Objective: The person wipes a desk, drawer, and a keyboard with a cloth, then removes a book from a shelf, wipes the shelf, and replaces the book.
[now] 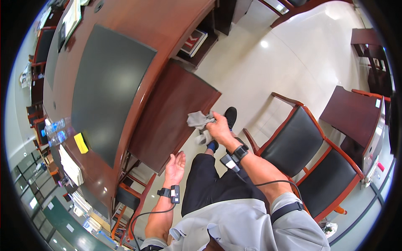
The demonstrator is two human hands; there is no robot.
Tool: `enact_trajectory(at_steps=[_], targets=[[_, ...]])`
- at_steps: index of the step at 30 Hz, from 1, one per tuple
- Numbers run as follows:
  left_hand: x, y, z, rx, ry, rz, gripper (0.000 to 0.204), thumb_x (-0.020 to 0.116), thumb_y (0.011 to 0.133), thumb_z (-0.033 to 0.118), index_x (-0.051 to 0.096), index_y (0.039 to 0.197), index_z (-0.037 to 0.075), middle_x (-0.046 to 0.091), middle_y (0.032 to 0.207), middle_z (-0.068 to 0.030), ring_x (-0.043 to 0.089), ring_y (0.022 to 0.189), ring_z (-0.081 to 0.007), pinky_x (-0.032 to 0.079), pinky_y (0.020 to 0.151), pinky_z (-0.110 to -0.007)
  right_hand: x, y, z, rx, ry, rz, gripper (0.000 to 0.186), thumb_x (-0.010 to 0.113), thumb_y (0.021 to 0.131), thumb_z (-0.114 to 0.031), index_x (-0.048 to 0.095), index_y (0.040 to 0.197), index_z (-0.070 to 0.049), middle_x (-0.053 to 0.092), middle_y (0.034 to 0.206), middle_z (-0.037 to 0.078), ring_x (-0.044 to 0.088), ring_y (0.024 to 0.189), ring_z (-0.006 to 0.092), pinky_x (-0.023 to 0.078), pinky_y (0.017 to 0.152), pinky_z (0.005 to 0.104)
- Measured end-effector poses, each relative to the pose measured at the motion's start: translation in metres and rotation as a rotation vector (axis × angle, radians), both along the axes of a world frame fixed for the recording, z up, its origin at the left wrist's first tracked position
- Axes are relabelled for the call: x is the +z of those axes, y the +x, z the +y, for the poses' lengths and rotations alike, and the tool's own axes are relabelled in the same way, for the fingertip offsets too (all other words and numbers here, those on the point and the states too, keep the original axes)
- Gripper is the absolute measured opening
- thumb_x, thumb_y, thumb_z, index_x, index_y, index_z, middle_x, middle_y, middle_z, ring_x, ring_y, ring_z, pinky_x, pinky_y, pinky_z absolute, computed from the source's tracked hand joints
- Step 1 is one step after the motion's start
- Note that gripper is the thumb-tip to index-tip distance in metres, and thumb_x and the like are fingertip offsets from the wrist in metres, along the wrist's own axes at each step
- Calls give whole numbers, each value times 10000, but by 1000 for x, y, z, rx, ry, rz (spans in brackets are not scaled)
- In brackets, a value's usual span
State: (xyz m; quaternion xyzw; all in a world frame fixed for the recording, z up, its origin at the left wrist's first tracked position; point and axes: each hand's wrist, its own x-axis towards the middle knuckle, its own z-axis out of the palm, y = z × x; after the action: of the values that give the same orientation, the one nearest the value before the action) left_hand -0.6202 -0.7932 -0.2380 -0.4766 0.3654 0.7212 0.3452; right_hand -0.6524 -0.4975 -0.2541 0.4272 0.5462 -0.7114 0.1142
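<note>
A crumpled grey cloth (198,120) hangs from my right hand (218,128), whose fingers are closed around it. The cloth is over the near edge of a dark reddish-brown wooden panel (171,111), a lower surface beside the long desk; whether they touch I cannot tell. My left hand (175,168) holds nothing, its palm turned up and fingers apart, close to the panel's lower corner. Both wrists carry black straps, and small devices with cables sit on my forearms.
The curved wooden desk (138,19) bears a dark desk mat (111,88), a yellow pack (81,143), water bottles (57,138) and papers (70,165). Books (194,42) lie on a shelf beneath it. Black-seated wooden chairs (293,140) stand at my right on the pale tiled floor (289,54).
</note>
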Motion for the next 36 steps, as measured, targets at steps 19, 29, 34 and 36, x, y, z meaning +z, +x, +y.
enact_trajectory(at_steps=[19,29,34,36], targets=[[-3,-120,31,-55,-291,142,559,639,1011,336,452,1357,-61,574,1351,-184,613,1174,-262,524,1036,-340,-27,-98,-5,218,2,222,638,660,786,-135,551,1375,84,665,1225,284,678,1098,352,510,986,391],[-23,-113,-6,339,-128,110,511,655,998,237,447,1314,-107,546,1343,-242,608,1180,-345,549,1049,-412,-35,-123,6,-49,-389,251,564,775,762,-54,574,1287,-3,697,1079,63,641,948,145,521,886,308],[-40,-124,-23,416,-78,247,501,700,959,162,473,1317,-104,550,1348,-200,548,1280,-300,510,1109,-371,-38,-146,-6,-67,-365,303,444,775,776,-76,619,1186,-3,699,1044,64,637,944,155,521,881,319],[-41,-119,-21,391,-110,264,512,698,958,174,471,1323,-104,544,1368,-196,538,1294,-290,488,1132,-361,-46,-150,-6,12,-336,281,442,780,784,-99,619,1182,6,701,1039,70,638,949,163,521,879,328]])
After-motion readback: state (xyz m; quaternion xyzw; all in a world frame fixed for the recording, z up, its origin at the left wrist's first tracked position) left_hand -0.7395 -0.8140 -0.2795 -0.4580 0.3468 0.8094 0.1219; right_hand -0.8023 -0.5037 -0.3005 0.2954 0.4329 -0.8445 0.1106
